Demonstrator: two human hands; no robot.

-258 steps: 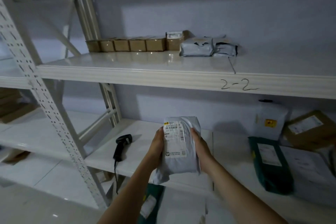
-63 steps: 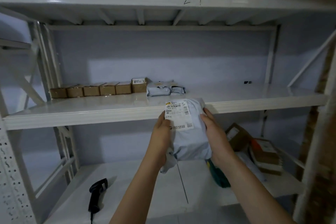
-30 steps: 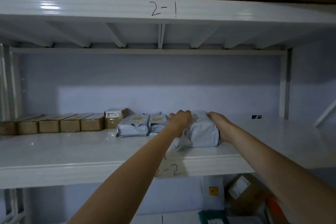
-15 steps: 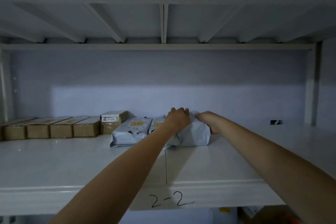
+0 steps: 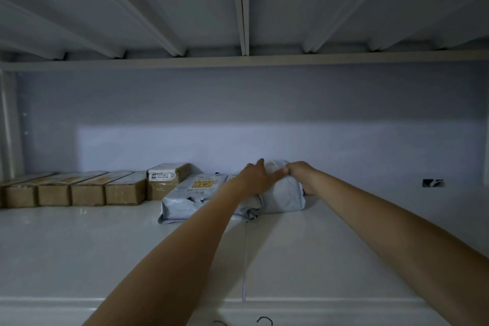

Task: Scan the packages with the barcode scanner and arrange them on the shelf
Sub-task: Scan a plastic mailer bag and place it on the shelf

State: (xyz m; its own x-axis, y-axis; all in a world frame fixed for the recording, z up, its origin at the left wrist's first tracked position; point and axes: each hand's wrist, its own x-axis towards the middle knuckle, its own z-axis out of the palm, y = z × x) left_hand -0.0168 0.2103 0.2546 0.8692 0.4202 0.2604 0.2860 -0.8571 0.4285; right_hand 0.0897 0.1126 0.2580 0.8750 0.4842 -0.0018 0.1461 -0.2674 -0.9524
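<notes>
The grey poly-bag package (image 5: 283,197) lies at the back of the white shelf (image 5: 79,251), close against the wall. My left hand (image 5: 255,176) rests on its top left with fingers stretched out flat. My right hand (image 5: 299,176) grips its right end, thumb on top and fingers curled down the side. The package touches another grey bag (image 5: 190,198) with a yellow label on its left; a third bag between them is mostly hidden by my left arm. The barcode scanner is out of view.
A row of several brown boxes (image 5: 87,190) runs along the back left, ending in a taller labelled box (image 5: 164,180). The shelf surface stretches right of the package. A small black mark (image 5: 432,182) sits on the back wall. The upper shelf's ribs are overhead.
The package slid further back to the wall beside the other grey bags. My left fingers straightened out on top of it. The camera moved closer and tilted upward.
</notes>
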